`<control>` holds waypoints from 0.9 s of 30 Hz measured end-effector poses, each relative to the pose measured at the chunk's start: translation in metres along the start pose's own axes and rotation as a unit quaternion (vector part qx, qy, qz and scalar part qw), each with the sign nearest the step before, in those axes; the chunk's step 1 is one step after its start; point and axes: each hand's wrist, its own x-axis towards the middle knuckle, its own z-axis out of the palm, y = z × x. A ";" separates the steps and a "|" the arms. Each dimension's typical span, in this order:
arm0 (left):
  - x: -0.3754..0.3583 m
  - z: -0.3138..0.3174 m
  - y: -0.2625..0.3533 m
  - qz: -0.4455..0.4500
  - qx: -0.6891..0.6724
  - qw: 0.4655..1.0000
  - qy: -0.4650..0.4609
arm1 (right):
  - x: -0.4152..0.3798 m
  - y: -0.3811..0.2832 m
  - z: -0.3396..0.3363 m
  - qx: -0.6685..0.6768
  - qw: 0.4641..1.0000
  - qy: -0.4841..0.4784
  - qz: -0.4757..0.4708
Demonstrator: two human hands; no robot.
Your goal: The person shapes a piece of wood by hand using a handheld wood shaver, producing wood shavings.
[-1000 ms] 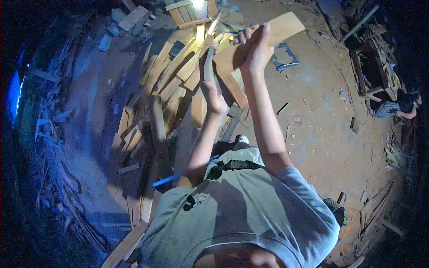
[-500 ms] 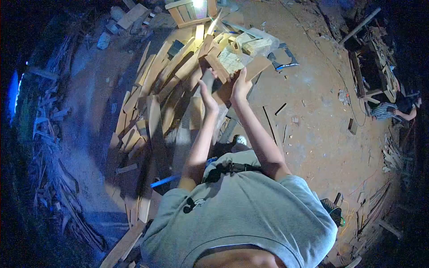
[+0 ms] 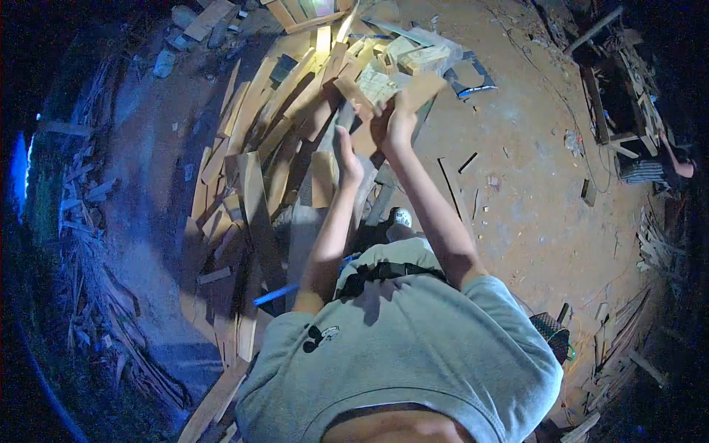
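Over plank pile [image 3: 273, 125]: right hand [image 3: 396, 122] grip closed on board [image 3: 413, 92]; left hand [image 3: 348, 159] grip unclear.

Brightness: dim overall, warm orange on the dirt floor [image 3: 517, 192] at centre, falling to near black at the rim.
Light source: a bright glare spot at the top edge, over the pile of wooden planks [image 3: 295, 125].
Colour cast: blue-violet tint on the left side, with a saturated blue patch at the far left edge.
Shadows: the person's arms and body throw dark shadows over the planks below them.
Distortion: strong fisheye, circular frame with black corners; scrap at the rim bends and smears.
Sharpness: soft and noisy throughout; the right hand [image 3: 395, 122] and left hand [image 3: 348, 159] look slightly blurred.
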 end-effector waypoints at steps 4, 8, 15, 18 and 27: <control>0.008 0.006 0.005 0.093 0.038 0.993 -0.058 | 0.003 -0.016 0.025 0.072 0.996 -0.037 -0.048; 0.040 0.027 0.035 0.243 0.181 0.952 -0.053 | 0.043 -0.033 0.050 0.165 0.979 -0.036 -0.113; 0.041 0.009 -0.013 0.049 -0.086 0.995 -0.028 | 0.027 -0.049 0.055 0.127 0.979 -0.133 -0.083; 0.045 0.018 0.004 0.156 -0.021 0.985 -0.067 | 0.026 -0.036 0.054 0.110 0.984 -0.077 -0.120; 0.041 0.037 0.071 0.309 0.144 0.938 -0.063 | -0.009 -0.067 0.079 0.052 0.974 -0.150 -0.162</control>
